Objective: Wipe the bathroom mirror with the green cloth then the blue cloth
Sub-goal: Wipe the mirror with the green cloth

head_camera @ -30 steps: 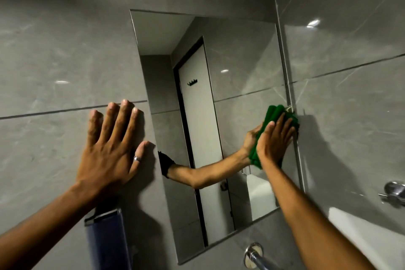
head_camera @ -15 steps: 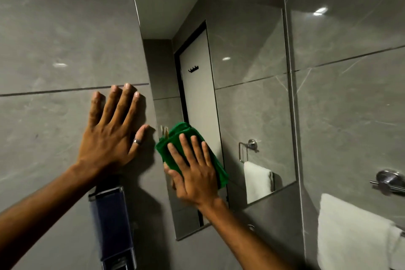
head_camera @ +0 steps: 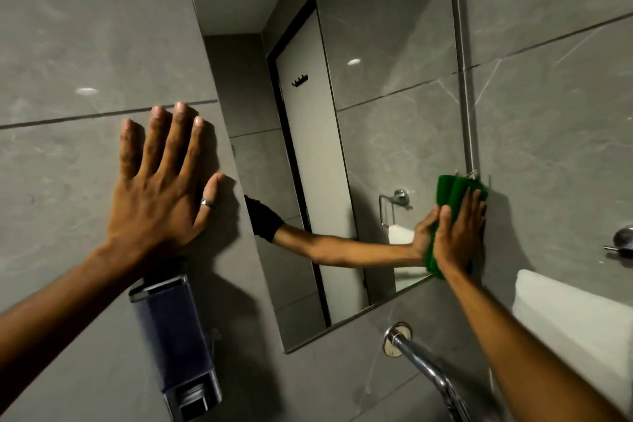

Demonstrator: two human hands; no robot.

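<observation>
The tall bathroom mirror [head_camera: 376, 134] hangs on the grey tiled wall, seen at a slant. My right hand [head_camera: 460, 233] presses the folded green cloth [head_camera: 454, 190] flat against the mirror's lower right edge, fingers spread over it. The cloth's top sticks out above my fingertips. My left hand [head_camera: 161, 185] lies flat on the wall tile left of the mirror, fingers apart, a ring on the thumb, holding nothing. The glass reflects my right arm and the cloth. No blue cloth is in view.
A dark soap dispenser [head_camera: 174, 343] is fixed to the wall below my left hand. A chrome tap [head_camera: 421, 360] juts out under the mirror. A white towel [head_camera: 568, 322] hangs at the lower right below a chrome fitting [head_camera: 621, 243].
My right hand has swept the green cloth from the mirror's lower left across to its lower right edge. My left hand has stayed on the tile. The view has shifted slightly.
</observation>
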